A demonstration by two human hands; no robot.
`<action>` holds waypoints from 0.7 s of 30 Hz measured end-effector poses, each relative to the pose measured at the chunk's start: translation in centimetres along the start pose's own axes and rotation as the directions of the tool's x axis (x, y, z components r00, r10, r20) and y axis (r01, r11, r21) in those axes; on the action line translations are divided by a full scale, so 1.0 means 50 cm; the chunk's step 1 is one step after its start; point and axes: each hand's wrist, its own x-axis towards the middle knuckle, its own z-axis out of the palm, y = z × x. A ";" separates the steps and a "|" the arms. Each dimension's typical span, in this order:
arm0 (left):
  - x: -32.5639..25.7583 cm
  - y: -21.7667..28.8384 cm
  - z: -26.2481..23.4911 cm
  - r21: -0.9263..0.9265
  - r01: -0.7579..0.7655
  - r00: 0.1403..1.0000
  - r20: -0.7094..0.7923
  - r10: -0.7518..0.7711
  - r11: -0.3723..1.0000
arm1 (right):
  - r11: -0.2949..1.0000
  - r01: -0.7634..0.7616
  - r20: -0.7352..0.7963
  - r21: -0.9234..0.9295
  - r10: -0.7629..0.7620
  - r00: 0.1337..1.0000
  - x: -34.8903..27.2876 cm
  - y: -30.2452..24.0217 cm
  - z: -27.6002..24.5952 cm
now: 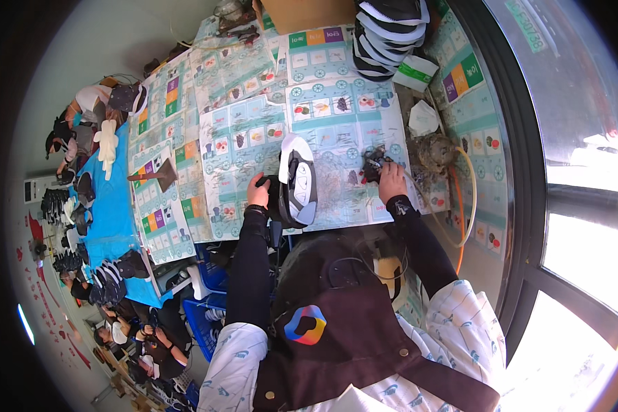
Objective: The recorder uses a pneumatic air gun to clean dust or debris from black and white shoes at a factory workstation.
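Observation:
A black shoe upper with white and grey panels (300, 184) stands on the paper-covered table in front of me, its white end pointing away. My left hand (257, 192) is closed on the black edge at its left side. To the right, my right hand (393, 182) has its fingers curled on a small dark tool (374, 163) lying on the table. The tool looks metallic, with a thin cable or hose near it; its exact kind is unclear. Part of it is hidden under my fingers.
Stacked black-and-white shoe parts (390, 38) stand at the far right beside a cardboard box (309, 14). A round grimy object (435, 152) with a yellow hose (472, 185) sits at the right edge. A brown pointed piece (163, 176) lies left. Other people work along a blue table (106, 213).

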 end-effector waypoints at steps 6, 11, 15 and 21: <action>0.012 0.012 0.014 0.270 -0.078 0.988 -0.110 0.111 0.960 | 0.996 0.089 0.077 -0.024 -0.087 0.993 0.023 0.011 0.030; 0.007 -0.009 0.002 0.321 -0.036 0.995 -0.075 0.063 0.947 | 0.867 -0.009 0.069 0.499 -0.030 0.997 0.004 -0.065 -0.068; 0.009 -0.009 0.004 0.158 -0.047 0.998 -0.028 0.052 0.986 | 0.692 0.010 0.360 0.722 -0.387 0.849 -0.006 -0.160 -0.144; 0.007 0.007 0.020 0.278 -0.076 0.996 -0.033 0.089 0.958 | 0.755 0.038 0.316 0.655 -0.319 0.893 -0.002 -0.211 -0.154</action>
